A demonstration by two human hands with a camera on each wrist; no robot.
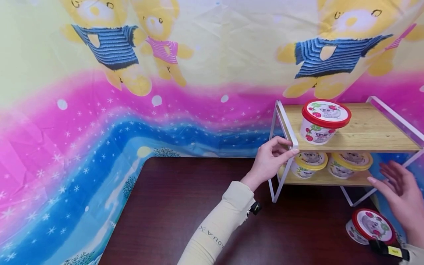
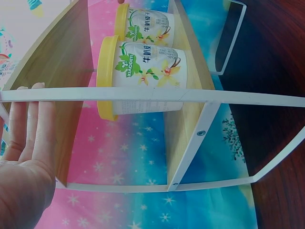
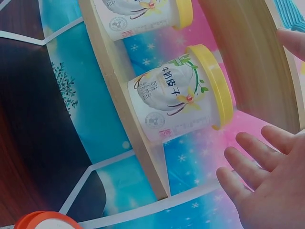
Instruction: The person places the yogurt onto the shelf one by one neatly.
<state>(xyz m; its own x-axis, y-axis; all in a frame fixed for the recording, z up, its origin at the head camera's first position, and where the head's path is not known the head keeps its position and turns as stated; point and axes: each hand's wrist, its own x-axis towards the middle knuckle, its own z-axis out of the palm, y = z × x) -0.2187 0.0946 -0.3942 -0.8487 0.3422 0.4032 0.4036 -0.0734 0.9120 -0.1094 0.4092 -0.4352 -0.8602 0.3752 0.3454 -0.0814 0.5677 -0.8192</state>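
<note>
My left hand [image 1: 269, 156] pinches the white metal frame [image 1: 287, 127] of a two-tier wooden shelf [image 1: 374, 127] at its upper left front corner. In the left wrist view, that hand's fingers [image 2: 32, 126] reach behind the white bar. My right hand [image 1: 405, 198] hangs beside the shelf's right end, fingers spread and apart from everything. A red-lidded tub [image 1: 319, 123] stands upright on the top tier near its left end. On the lower tier, two yellow-lidded tubs stand side by side, a left tub [image 1: 308, 165] and a right tub [image 1: 349, 165].
Another red-lidded tub [image 1: 371, 226] stands on the dark wooden table [image 1: 185, 213] in front of the shelf's right leg, below my right hand. A bear-printed cloth [image 1: 212, 73] hangs behind the table and along its left side.
</note>
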